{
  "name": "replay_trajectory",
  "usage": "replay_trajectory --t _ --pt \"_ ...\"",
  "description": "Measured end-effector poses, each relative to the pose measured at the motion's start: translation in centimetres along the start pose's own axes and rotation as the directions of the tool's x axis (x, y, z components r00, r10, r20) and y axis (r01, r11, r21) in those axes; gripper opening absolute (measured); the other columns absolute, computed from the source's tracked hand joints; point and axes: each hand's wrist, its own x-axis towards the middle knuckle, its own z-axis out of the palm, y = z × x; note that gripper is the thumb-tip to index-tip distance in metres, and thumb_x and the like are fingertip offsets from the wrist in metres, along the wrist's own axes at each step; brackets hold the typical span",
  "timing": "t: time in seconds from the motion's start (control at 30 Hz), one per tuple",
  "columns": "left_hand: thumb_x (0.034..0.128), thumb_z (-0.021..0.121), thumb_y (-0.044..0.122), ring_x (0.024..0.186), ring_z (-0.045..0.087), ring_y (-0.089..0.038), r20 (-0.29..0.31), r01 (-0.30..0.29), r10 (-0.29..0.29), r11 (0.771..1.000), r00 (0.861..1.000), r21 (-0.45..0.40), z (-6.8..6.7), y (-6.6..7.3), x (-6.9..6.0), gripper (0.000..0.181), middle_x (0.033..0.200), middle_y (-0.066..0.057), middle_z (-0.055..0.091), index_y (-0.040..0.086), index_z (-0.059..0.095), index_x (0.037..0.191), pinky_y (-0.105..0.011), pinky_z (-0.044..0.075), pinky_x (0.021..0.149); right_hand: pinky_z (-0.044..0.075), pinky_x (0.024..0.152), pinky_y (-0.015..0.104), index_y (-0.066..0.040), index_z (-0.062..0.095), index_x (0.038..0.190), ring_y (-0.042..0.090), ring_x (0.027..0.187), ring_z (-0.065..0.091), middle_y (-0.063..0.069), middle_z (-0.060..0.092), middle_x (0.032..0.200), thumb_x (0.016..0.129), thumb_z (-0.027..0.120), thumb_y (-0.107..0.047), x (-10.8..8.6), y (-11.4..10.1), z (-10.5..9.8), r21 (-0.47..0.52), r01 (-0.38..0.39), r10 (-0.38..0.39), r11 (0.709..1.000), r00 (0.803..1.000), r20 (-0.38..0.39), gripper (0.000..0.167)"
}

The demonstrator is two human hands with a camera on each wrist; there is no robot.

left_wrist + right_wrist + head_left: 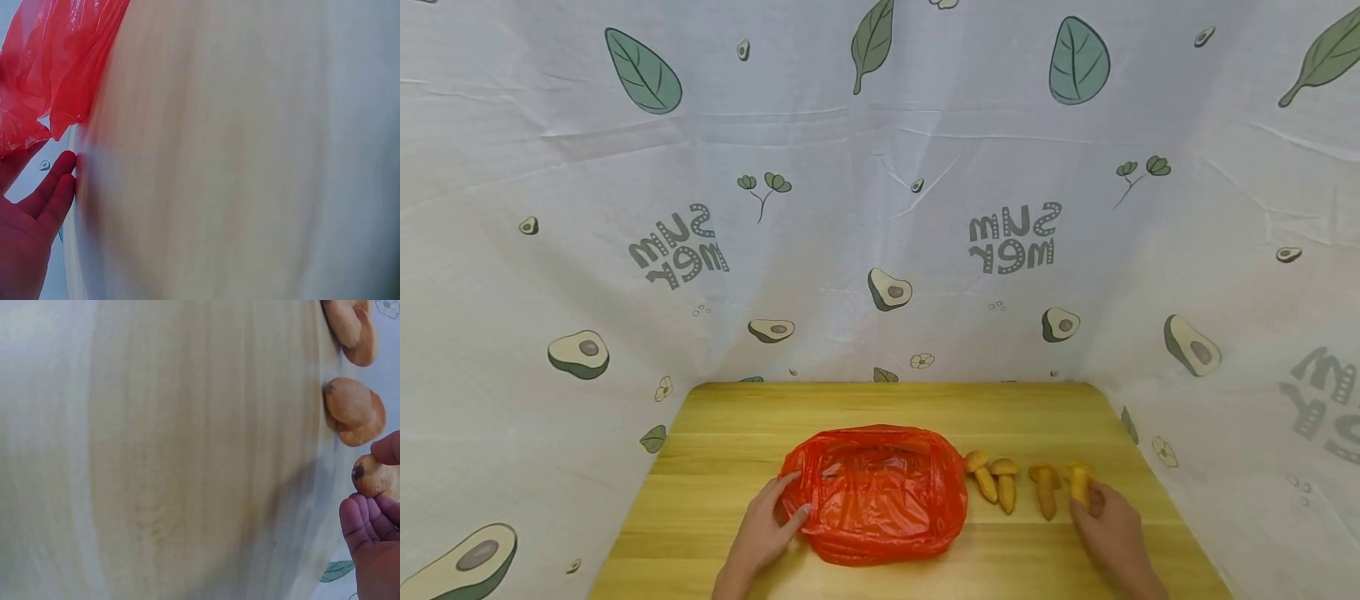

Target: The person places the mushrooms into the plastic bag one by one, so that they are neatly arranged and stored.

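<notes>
A red plastic bag (887, 546) lies on the table, its crumpled rim spread around a rectangular opening. My left hand (767, 521) rests at the bag's left side, thumb and fingers spread against the rim. In the left wrist view the fingers of that hand (28, 231) look fairly straight beneath the red plastic (69, 56). To the right of the bag, my right hand (1108, 521) pinches a yellow-brown mushroom (1079, 483) between thumb and fingers. The right wrist view shows the dark stem end of this mushroom (369, 478) between the thumb and fingers.
Between the bag and my right hand lie a mushroom (982, 477) close to the bag, a second mushroom (1004, 485) and a third mushroom (1046, 492). A white printed cloth (827, 250) hangs behind the wooden table (715, 450) and down both sides.
</notes>
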Motion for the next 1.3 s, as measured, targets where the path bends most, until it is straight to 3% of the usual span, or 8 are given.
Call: replay_trajectory --t 0.17,0.33,0.6,1.03,1.3 --pt "0.0885 0.081 0.033 0.13 0.061 -0.036 0.009 0.018 -0.017 1.0 1.0 -0.017 0.0 -0.1 0.1 0.056 0.136 -0.011 0.066 0.013 0.064 0.138 -0.059 0.048 0.109 0.051 0.066 0.019 0.016 0.06 0.126 0.036 0.09 0.07 0.032 0.07 0.108 0.092 0.071 -0.019 0.2 -0.7 -0.3 0.032 0.015 -0.014 0.999 1.0 -0.013 0.05" --pt "0.0882 0.081 0.034 0.128 0.063 -0.033 -0.002 0.007 -0.007 1.0 1.0 -0.021 0.2 -0.4 0.0 0.057 0.136 -0.009 0.066 0.014 0.064 0.139 -0.058 0.05 0.107 0.051 0.066 0.018 0.016 0.059 0.128 0.038 0.093 0.071 0.033 0.069 0.112 0.093 0.072 -0.02 0.6 -2.4 -0.9 0.046 0.027 -0.026 0.999 1.0 -0.006 0.052" --pt "0.0897 0.079 0.036 0.127 0.063 -0.036 0.003 0.018 -0.018 1.0 1.0 -0.015 0.3 -0.2 -0.1 0.059 0.135 -0.012 0.066 0.012 0.062 0.14 -0.058 0.05 0.106 0.053 0.066 0.02 0.014 0.063 0.125 0.029 0.084 0.071 0.023 0.073 0.1 0.09 0.076 -0.02 1.2 -5.3 -1.2 0.07 0.05 -0.051 0.996 0.999 0.006 0.051" --pt "0.0914 0.078 0.037 0.127 0.061 -0.043 0.027 0.056 -0.055 0.998 0.998 -0.016 0.2 0.1 -0.3 0.058 0.137 -0.018 0.064 0.009 0.062 0.14 -0.062 0.049 0.106 0.053 0.064 0.016 0.012 0.063 0.126 0.003 0.076 0.059 0.017 0.071 0.099 0.09 0.078 -0.013 1.1 -10.0 0.4 0.19 0.125 -0.129 0.974 0.992 0.008 0.046" --pt "0.0908 0.077 0.04 0.129 0.058 -0.046 0.029 0.083 -0.083 0.997 0.996 -0.004 0.2 0.0 -0.5 0.06 0.14 -0.022 0.061 0.01 0.062 0.14 -0.065 0.047 0.106 0.055 0.068 0.018 0.007 0.064 0.13 0.009 0.082 0.062 0.015 0.071 0.104 0.091 0.079 -0.018 0.8 -12.7 1.7 0.22 0.092 -0.11 0.971 0.991 0.071 0.049"
